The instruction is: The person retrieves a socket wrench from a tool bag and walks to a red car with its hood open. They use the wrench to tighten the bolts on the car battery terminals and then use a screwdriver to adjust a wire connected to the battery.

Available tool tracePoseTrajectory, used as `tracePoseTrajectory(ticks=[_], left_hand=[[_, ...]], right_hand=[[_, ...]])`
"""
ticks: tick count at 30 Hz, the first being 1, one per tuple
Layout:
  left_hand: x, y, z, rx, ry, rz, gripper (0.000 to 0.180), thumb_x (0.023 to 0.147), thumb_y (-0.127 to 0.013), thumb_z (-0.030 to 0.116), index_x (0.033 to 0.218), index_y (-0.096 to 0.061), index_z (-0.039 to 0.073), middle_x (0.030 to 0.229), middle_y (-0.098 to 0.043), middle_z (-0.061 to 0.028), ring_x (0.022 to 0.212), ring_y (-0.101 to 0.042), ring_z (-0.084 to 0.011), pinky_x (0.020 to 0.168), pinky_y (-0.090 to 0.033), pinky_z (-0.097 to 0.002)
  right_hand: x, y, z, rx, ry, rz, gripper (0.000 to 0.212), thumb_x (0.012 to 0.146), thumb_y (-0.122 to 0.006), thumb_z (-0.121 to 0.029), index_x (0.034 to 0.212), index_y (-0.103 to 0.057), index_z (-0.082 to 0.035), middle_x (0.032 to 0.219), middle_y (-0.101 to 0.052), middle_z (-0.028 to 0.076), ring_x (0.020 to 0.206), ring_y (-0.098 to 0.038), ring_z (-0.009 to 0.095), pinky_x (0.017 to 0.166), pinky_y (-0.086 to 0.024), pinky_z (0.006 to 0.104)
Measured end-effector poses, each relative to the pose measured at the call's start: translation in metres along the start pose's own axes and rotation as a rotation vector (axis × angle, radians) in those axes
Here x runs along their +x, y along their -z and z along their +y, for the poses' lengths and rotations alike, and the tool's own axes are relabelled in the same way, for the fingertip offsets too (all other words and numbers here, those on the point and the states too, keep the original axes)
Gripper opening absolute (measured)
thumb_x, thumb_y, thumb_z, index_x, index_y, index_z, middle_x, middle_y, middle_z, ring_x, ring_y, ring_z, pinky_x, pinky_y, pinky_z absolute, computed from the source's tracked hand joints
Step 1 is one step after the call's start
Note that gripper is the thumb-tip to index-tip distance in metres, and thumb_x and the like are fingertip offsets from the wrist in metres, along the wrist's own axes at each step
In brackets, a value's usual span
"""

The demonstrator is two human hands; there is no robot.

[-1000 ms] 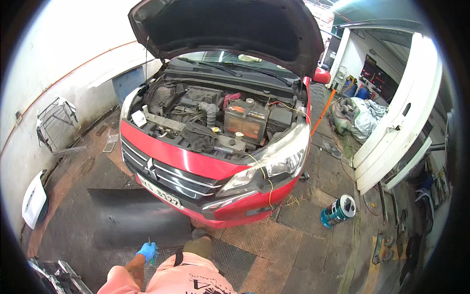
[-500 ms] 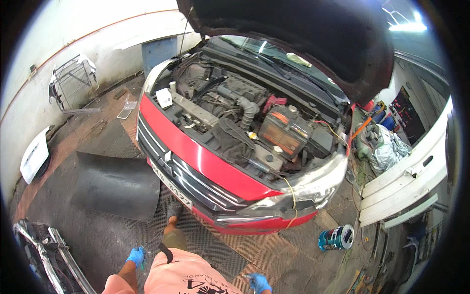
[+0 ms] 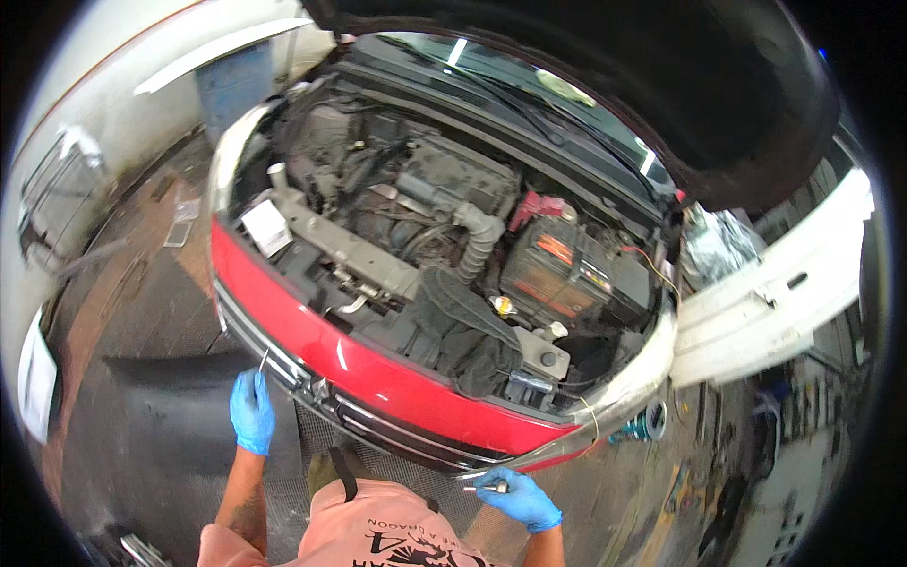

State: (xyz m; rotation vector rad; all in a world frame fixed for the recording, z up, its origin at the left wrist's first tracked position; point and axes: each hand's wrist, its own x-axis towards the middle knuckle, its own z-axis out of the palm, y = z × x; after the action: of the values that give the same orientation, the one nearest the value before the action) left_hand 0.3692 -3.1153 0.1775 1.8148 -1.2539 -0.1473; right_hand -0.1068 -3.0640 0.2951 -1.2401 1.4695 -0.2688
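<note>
At lower left of the frame, we are keeping our blue-gloved left hand [image 3: 252,413] upright above its forearm, pinching a thin metal rod [image 3: 264,362] pointing upward. At lower centre, our right hand [image 3: 525,501] is angling leftward, gripping a small metal-ended tool [image 3: 501,487] near the red car [image 3: 397,389], whose hood [image 3: 605,71] is standing open.

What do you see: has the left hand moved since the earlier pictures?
Yes. The left hand has moved toward the front grille of the red car; it now appears much closer to it.
</note>
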Motion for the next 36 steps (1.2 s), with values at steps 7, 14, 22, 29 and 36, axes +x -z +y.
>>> tracePoseTrajectory(ticks=[7,14,22,29,36], left_hand=[[0.121,-0.085,0.171,-0.116,-0.802,-0.481,0.029,0.084,-0.074,0.017,0.112,-0.071,0.01,0.09,-0.063,-0.0096,0.077,-0.063,-0.0301,0.064,-0.052,-0.0407],[0.082,-0.196,0.221,-0.242,-1.135,-0.748,0.018,0.083,-0.073,0.024,0.099,-0.072,0.016,0.097,-0.062,-0.0036,0.087,-0.06,-0.026,0.072,-0.049,-0.0414],[0.055,-0.194,0.224,-0.227,-0.957,-0.729,0.021,0.083,-0.072,0.022,0.103,-0.069,0.014,0.103,-0.062,-0.0043,0.095,-0.058,-0.0272,0.08,-0.043,-0.0413],[0.051,-0.194,0.239,-0.32,-0.683,-0.476,0.025,0.081,-0.073,0.013,0.102,-0.063,0.005,0.107,-0.063,-0.0137,0.096,-0.06,-0.034,0.081,-0.049,-0.044],[0.04,-0.195,0.227,-0.151,-0.496,-0.074,0.018,0.08,-0.073,0.006,0.093,-0.062,0.005,0.099,-0.063,-0.0149,0.088,-0.061,-0.034,0.077,-0.049,-0.0437]], right_hand=[[-0.033,0.011,-0.074,0.178,-0.025,0.213,0.019,0.086,-0.076,-0.007,0.103,-0.07,-0.002,0.096,-0.071,0.003,0.087,-0.062,0.009,0.08,-0.052,0.0261],[-0.067,0.005,-0.089,0.29,-0.073,0.436,0.021,0.085,-0.076,-0.007,0.104,-0.071,0.0,0.096,-0.072,0.006,0.086,-0.065,0.01,0.077,-0.053,0.0262],[-0.097,0.062,-0.148,0.357,-0.049,0.843,0.018,0.084,-0.073,-0.003,0.101,-0.071,0.001,0.096,-0.072,0.008,0.089,-0.065,0.012,0.078,-0.053,0.0281],[0.059,0.227,-0.207,-0.345,0.251,0.567,0.023,0.089,-0.067,-0.02,0.103,-0.07,-0.002,0.093,-0.071,0.012,0.088,-0.067,0.018,0.083,-0.053,0.0339],[0.237,0.32,-0.201,-0.57,0.159,0.402,0.025,0.084,-0.059,-0.019,0.096,-0.069,0.001,0.089,-0.071,0.023,0.083,-0.072,0.03,0.077,-0.056,0.0414]])
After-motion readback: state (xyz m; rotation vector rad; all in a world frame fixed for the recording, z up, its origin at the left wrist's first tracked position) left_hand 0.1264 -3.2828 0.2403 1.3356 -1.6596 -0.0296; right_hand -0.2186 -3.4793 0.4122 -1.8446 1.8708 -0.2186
